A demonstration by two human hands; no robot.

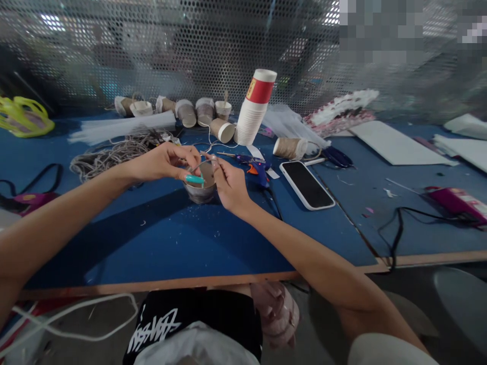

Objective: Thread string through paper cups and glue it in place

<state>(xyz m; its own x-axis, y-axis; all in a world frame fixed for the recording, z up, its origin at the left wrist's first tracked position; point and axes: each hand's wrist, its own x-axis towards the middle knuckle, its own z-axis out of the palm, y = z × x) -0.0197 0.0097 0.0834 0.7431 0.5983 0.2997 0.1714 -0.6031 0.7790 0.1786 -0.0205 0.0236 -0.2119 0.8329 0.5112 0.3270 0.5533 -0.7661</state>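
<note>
A small paper cup wrapped in grey-brown cord [200, 190] stands on the blue table [171, 238] in front of me. My left hand [163, 161] is closed, its fingers pinching at the cup's rim; one nail is painted turquoise. My right hand [228, 185] is also closed, pinching a thin strand of cord [198, 165] that arches over the cup's mouth. Both hands meet over the cup.
A blue glue gun [254, 167] and a phone [306, 184] lie right of the cup. A tilted stack of paper cups [253, 109], several cord-wrapped cups [190, 112], a cord bundle [110, 154], white sheets [395, 144] and a black cable [399, 228] are around.
</note>
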